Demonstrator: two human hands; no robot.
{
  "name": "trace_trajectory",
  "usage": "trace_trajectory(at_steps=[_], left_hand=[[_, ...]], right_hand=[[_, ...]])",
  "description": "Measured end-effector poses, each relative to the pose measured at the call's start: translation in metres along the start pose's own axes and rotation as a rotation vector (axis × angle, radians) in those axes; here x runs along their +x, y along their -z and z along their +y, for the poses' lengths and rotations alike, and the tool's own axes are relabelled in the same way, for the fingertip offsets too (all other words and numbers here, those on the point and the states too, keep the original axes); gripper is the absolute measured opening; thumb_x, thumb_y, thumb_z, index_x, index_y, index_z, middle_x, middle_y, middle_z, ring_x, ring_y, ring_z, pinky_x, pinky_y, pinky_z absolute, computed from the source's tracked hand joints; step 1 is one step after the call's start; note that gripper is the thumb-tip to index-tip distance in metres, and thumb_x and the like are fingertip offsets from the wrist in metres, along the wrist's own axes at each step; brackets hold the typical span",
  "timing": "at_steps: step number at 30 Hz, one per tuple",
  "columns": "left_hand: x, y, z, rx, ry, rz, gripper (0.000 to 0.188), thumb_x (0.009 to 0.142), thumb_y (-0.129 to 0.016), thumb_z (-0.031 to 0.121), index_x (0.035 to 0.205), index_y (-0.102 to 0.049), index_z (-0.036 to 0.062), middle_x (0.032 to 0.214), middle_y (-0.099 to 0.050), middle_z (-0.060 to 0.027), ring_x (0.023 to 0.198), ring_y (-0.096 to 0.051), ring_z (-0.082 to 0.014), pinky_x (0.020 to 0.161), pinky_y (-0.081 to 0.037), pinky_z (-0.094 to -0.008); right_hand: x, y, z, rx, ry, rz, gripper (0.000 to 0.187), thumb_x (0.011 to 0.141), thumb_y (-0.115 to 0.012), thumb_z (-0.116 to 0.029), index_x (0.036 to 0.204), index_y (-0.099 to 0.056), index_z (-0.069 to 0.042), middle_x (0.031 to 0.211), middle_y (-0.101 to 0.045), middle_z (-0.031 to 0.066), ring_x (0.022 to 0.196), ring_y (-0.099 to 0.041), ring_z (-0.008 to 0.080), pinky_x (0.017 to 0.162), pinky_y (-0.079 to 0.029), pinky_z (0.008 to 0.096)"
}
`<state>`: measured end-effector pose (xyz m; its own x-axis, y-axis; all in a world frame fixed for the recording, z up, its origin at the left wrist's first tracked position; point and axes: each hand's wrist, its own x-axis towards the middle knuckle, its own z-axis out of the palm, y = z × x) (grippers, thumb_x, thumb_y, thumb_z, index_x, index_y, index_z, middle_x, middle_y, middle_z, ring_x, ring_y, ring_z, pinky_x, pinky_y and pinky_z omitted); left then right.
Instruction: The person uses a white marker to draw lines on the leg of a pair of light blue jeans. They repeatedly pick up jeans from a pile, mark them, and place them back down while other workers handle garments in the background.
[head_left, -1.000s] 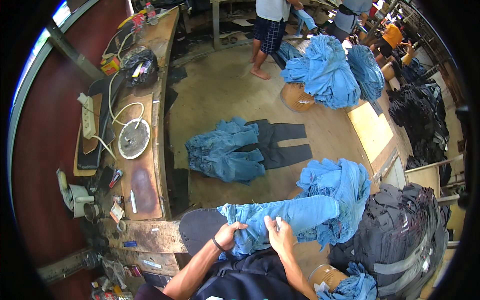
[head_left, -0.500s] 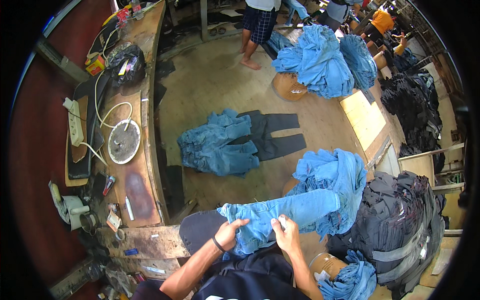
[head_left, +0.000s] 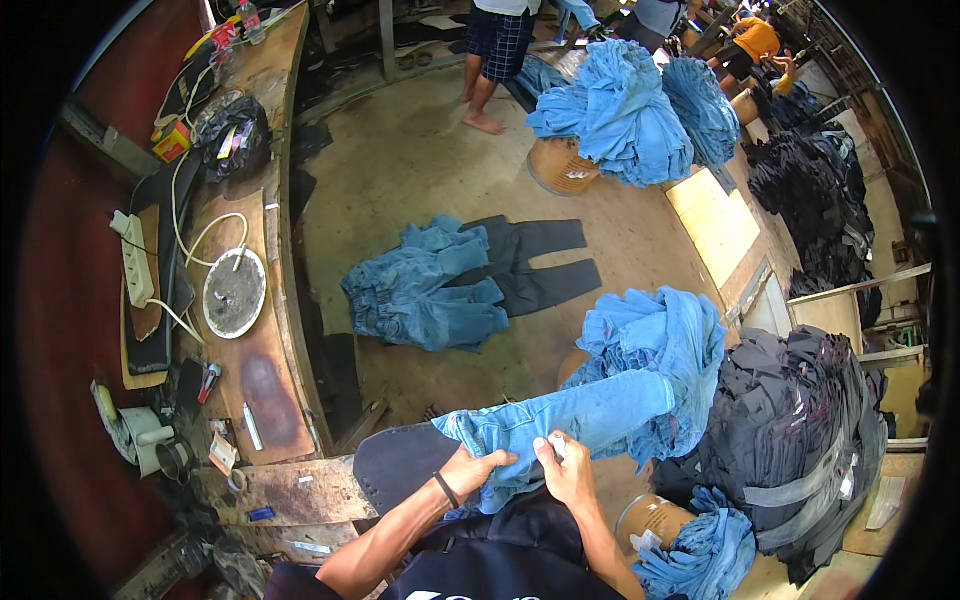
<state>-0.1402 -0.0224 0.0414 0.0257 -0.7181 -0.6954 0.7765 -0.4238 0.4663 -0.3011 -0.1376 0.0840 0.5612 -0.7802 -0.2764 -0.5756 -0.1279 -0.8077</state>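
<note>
Light blue jeans lie stretched over a dark rounded board in front of me. At the waist end of the jeans, my left hand pinches the denim, thumb on top pointing right. A dark band circles that wrist. Closed around a small whitish piece, my right hand rests at the near edge of the denim, right of the left hand. Most of the piece is hidden by the fingers, so its kind is unclear. The far end of the jeans runs into a bunched denim pile.
Blue and black trousers lie on the floor ahead. Denim is heaped on a drum beyond. A large bundle of dark cloth pieces stands at right. The wooden bench at left holds a round dish and a power strip.
My left hand has slid right along the denim, closer to my right hand, which has barely moved on the jeans. The whole view has shifted slightly.
</note>
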Motion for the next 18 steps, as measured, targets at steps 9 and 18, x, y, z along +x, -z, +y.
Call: trace_trajectory(at_steps=[9,18], left_hand=[[-0.014,0.010,-0.010,0.035,-0.074,0.020,0.047,0.091,-0.074,0.001,0.136,-0.064,0.0012,0.127,-0.072,-0.0074,0.117,-0.068,-0.0205,0.106,-0.053,-0.0386],[-0.016,0.030,-0.012,-0.221,0.166,-0.114,0.041,0.093,-0.069,0.008,0.134,-0.067,-0.0007,0.128,-0.075,-0.0139,0.119,-0.070,-0.0283,0.110,-0.053,-0.0480]], right_hand=[[-0.003,0.003,0.005,0.054,-0.052,0.001,0.051,0.105,-0.069,-0.034,0.071,-0.047,-0.003,0.060,-0.037,0.0064,0.058,-0.035,0.0130,0.053,-0.033,0.0372],[-0.005,0.031,-0.019,-0.151,-0.083,0.020,0.024,0.104,-0.065,-0.019,0.116,-0.061,0.001,0.105,-0.073,0.0227,0.096,-0.073,0.0401,0.081,-0.057,0.0453]])
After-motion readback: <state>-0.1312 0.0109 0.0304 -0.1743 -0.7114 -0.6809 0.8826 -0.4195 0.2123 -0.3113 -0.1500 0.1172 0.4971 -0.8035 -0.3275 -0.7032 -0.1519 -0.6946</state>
